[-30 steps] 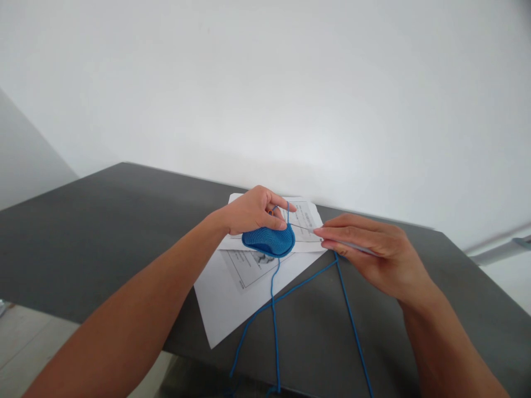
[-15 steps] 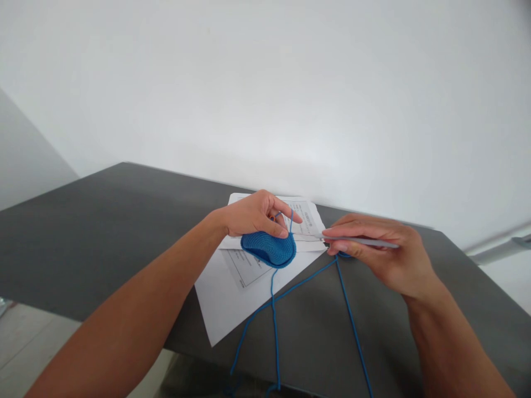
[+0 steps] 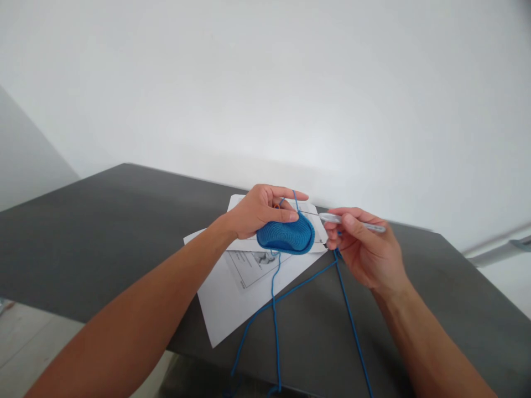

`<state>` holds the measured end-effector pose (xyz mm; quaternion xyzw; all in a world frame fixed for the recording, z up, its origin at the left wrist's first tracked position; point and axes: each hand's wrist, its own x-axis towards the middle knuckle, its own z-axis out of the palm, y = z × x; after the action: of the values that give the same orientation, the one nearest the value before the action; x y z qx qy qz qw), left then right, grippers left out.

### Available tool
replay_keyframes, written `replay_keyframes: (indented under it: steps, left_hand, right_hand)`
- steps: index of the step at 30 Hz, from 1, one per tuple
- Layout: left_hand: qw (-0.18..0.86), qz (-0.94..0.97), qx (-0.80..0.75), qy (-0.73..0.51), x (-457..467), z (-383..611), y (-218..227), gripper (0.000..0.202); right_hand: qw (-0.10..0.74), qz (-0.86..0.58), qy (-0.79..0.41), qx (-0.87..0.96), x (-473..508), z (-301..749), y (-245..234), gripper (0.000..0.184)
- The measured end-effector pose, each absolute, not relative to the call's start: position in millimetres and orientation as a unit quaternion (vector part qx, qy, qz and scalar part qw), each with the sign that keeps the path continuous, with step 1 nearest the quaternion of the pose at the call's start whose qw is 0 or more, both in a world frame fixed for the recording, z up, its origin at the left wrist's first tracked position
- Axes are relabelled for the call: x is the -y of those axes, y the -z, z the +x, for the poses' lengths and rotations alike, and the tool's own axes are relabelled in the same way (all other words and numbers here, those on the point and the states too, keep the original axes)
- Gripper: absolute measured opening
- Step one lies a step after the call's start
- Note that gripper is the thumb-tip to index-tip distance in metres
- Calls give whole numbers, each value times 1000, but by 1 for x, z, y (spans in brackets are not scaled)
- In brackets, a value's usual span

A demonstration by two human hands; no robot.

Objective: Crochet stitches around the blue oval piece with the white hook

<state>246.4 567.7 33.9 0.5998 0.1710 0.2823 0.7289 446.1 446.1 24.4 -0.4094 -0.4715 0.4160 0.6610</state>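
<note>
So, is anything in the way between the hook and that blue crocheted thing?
Nothing visible. The right hand holds the crochet hook just right of the blue crocheted piece in the left hand, its thin shaft pointing at the piece's upper edge.

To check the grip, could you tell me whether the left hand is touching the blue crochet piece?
Touching: the head view shows the left hand pinching the blue crochet piece, thumb on top.

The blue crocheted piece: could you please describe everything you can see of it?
The blue crocheted piece is a small, rounded, shallow cup of ribbed yarn stitches. The left hand pinches its upper edge, holding it above the printed papers. Blue yarn strands hang from it. The crochet hook in the right hand points at its upper right; contact is unclear.
</note>
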Motion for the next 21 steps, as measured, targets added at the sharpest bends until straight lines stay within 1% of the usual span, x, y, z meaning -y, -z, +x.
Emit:
replay_keyframes:
  steps: [3,6,12,17,19,21]
  left_hand:
    - [718,588,-176,-328,-562,253,-30,56]
    - [705,586,-187,-354,-556,258,-27,57]
    - [705,561,-215,-377,-544,262,-25,51]
    - [703,547,-205,-405,-541,263,-25,44]
    - [699,547,-213,-409,-541,263,-25,50]
    - [695,552,-222,-403,-541,264,-25,61]
  right_hand:
    - [689,-397,-411,445,-451,430,-15,22]
    - [704,-408,-377,442,-452,421,-9,22]
    - [721,-437,-297,449,-455,423,-4,25]
    - [723,-436,-269,463,-455,424,0,21]
    - [730,-438,-265,453,-455,423,0,21]
    - [733,-438,-265,449,-455,422,-1,21]
